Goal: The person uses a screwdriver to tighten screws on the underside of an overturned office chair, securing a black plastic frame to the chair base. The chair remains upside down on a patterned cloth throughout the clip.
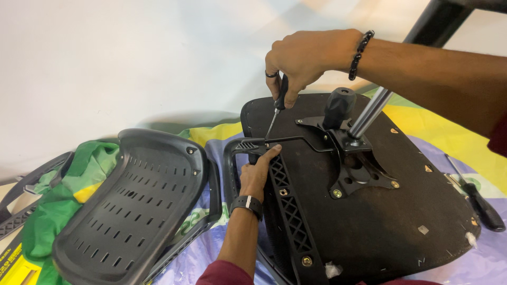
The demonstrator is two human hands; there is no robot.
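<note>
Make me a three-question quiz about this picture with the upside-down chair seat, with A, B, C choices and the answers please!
1. Where does the spare screwdriver lie?
A. On the cloth to the right of the chair seat
B. On top of the backrest shell
C. In the left hand

2. What colour is the wristband on the left hand?
A. Red
B. Black
C. White

3. What is the right hand doing?
A. Lying flat and empty on the seat
B. Gripping a screwdriver, tip down
C. Holding the metal post

Answers:
1 A: it rests on the coloured cloth beside the chair seat, touched by no hand.
2 B: the band around that wrist is black.
3 B: the fingers close round the screwdriver, which points down at the armrest bracket.
</note>
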